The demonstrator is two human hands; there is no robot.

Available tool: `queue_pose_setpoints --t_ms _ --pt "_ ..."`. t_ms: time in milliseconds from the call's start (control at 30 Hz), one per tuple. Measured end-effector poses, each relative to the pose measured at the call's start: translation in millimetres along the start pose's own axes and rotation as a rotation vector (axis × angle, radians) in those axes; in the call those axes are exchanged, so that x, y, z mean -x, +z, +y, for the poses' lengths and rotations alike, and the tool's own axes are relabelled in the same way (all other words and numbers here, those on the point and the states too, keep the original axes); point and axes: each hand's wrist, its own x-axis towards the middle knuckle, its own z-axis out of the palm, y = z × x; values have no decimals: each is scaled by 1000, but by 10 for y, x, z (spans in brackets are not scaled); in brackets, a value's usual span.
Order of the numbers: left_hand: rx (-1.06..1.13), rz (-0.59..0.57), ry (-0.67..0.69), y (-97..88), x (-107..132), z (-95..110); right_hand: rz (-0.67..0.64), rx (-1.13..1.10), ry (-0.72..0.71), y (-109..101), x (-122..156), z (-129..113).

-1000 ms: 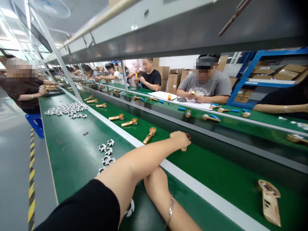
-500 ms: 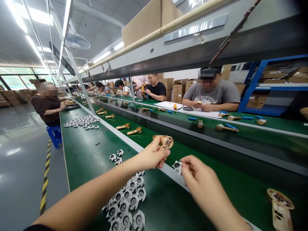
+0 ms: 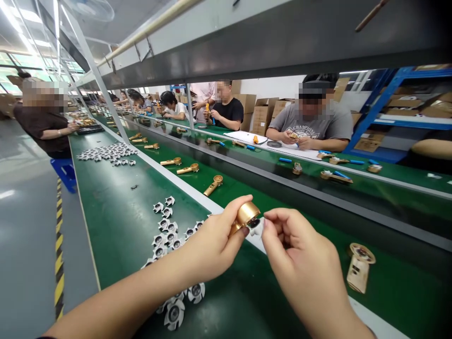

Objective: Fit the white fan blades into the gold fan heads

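My left hand (image 3: 226, 235) is closed round a gold handheld-fan housing (image 3: 248, 214), its round head tilted with the open face towards the right. Between the thumb and fingers of my right hand (image 3: 296, 249) is a small white fan blade wheel (image 3: 257, 228) with a dark hub. The wheel is right at the open face of the housing; whether the two touch is hard to tell. Below my left arm, many similar fan blade wheels (image 3: 174, 313) lie in a loose heap on the green bench (image 3: 116, 240).
More gold housings (image 3: 213, 185) lie along the green strip beyond a white rail (image 3: 192, 193), and another housing (image 3: 360, 266) is at right. A second group of blade wheels (image 3: 106, 153) lies farther off. A co-worker (image 3: 310, 122) sits opposite; another person (image 3: 44, 120) is at left. A shelf (image 3: 247, 52) hangs overhead.
My hands have come together, bringing the blade wheel up to the housing. The housing has turned from facing me to facing right. The view has shifted downward and slightly right.
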Motion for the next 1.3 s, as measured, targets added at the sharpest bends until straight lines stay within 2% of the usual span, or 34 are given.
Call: queue_pose_setpoints --t_ms 167,333,467,567,700,767,833,900,933,1000,1067,1133,1200,1300 --pt "-88 19 63 85 29 -99 25 78 -35 42 27 34" --pt "-27 3 22 68 50 -66 32 143 -99 76 45 43" --pt "-61 -7 41 62 60 -83 38 115 -62 111 60 39" --pt "-127 22 90 129 85 -149 41 51 3 152 81 49" --pt "-175 48 121 239 138 -216 -10 -98 192 179 80 42" --pt "-185 50 112 227 144 -219 -53 -240 301 189 51 42" --pt "-204 34 113 137 98 -213 -73 -460 407 237 16 80" --pt "-222 9 101 -14 -30 -223 -96 -634 501 354 11 169" --pt "-232 -1 86 -95 -128 -244 -146 -628 509 437 30 227" --pt "-299 1 45 -220 -387 -327 -328 -440 413 630 117 337" --pt "-455 7 -6 -242 -693 -466 -517 -236 229 816 249 395" --pt "-599 -17 -66 -144 -988 -639 -607 -162 104 955 378 380" --pt "-666 -63 -117 29 -1221 -814 -618 -133 57 1039 470 318" --pt "-717 -133 -191 283 -1416 -977 -605 -64 21 1106 524 229"
